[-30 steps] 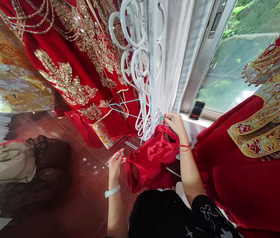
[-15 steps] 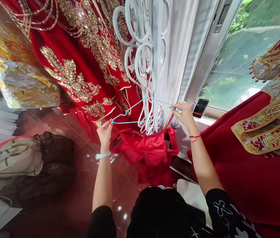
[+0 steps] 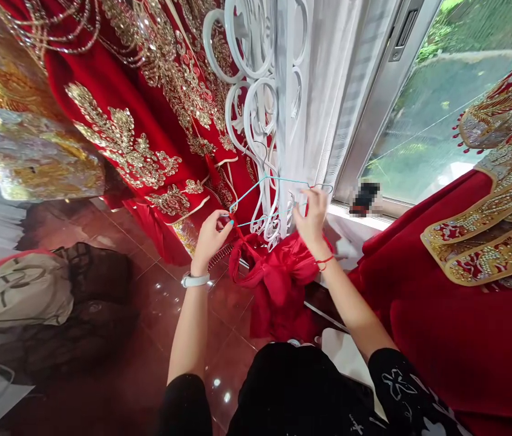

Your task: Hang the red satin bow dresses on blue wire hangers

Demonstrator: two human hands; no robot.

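Note:
A thin light-blue clothes hanger (image 3: 247, 192) is in front of me, its metal hook up by the white scrollwork rack. From it hangs a shiny red strapped garment (image 3: 278, 266), bunched and folded below. At the hanger's left end, my left hand (image 3: 212, 237) pinches a red strap against the wire between thumb and fingers. My right hand (image 3: 313, 215), slightly blurred, has its fingers curled round the hanger's right end, with a bit of red strap beside them. What lies inside its grip is partly hidden.
White metal scrollwork (image 3: 260, 103) stands right behind the hanger. Red gowns with gold sequins (image 3: 124, 139) hang at left, an embroidered red garment (image 3: 487, 242) at right. A window frame (image 3: 374, 103) is beyond. Bags (image 3: 33, 284) rest on the left over the tiled floor (image 3: 156, 315).
Both hands have come closer together, the left moving right and the right moving left. The red garment has gone from spread out to bunched, and the hanger has turned somewhat.

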